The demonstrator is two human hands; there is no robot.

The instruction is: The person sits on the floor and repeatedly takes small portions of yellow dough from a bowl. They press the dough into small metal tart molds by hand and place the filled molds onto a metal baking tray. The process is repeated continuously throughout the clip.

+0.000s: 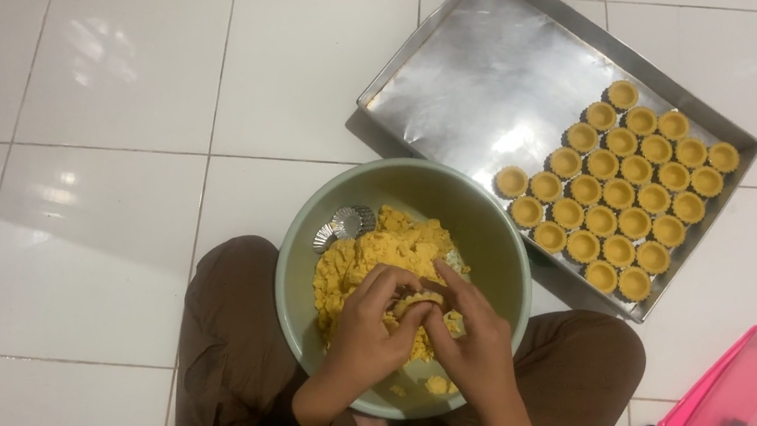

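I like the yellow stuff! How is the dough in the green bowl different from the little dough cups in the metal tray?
The yellow dough in the round green bowl is one loose, crumbly heap; the small yellow dough cups are many, round and hollow. The heap is shapeless; the cups sit in neat rows on the rectangular foil-lined metal tray. Both are yellow.
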